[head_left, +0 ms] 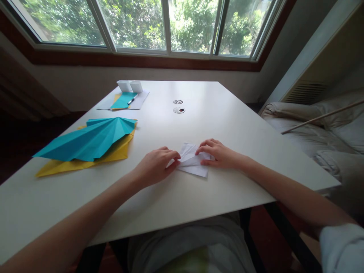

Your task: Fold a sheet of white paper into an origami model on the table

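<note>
A small piece of folded white paper (193, 170) lies on the white table in front of me, with creases and overlapping flaps. My left hand (159, 163) pinches its left edge between thumb and fingers. On the opposite side my right hand (216, 153) has its thumb and fingers closed around the right part of the paper. The fingers of both hands cover the paper's two ends. To the left of my left hand rests a pleated blue paper (93, 138), lying over a folded yellow paper (113, 153).
At the table's (241, 132) far left are two white paper boxes (135, 87), blue sheets (123, 101) and a pen (132, 99) on white sheets (143, 100). Two round pieces (179, 110) lie near the middle. A cushioned seat (295, 121) with a stick (321, 117) is at right.
</note>
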A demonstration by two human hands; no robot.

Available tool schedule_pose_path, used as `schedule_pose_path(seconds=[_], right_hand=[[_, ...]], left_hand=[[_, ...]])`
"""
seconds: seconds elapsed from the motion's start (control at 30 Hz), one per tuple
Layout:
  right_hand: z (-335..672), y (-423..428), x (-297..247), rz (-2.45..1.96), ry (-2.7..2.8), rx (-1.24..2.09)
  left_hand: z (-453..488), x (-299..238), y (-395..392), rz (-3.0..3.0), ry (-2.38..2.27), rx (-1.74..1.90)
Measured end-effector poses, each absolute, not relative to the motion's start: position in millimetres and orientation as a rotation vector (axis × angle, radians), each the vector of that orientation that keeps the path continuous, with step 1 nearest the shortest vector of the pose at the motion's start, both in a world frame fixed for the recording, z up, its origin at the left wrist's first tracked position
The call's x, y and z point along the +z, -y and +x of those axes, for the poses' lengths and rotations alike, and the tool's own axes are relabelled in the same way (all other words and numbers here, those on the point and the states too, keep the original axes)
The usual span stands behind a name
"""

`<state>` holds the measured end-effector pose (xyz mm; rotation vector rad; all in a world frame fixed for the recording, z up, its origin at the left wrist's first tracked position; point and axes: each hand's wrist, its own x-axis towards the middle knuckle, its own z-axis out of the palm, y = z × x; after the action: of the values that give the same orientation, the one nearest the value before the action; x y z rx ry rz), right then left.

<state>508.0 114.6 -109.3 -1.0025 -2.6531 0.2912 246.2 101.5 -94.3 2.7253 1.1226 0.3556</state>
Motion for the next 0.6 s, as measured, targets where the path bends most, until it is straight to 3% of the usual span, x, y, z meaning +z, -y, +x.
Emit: schedule_pose_path(seconds=[0.3,0.6], right_hand=[[498.4,-114.5,-115.1,-1.428,2.468,0.208],[497.7,-121.4,-109.4,-1.527,2.352,0.501]], left_hand=[[254.8,-102.7,-98.1,2.755,-1.235,0.405],[259.4,-104.7,-99.6,2.713,-1.524,0.356]])
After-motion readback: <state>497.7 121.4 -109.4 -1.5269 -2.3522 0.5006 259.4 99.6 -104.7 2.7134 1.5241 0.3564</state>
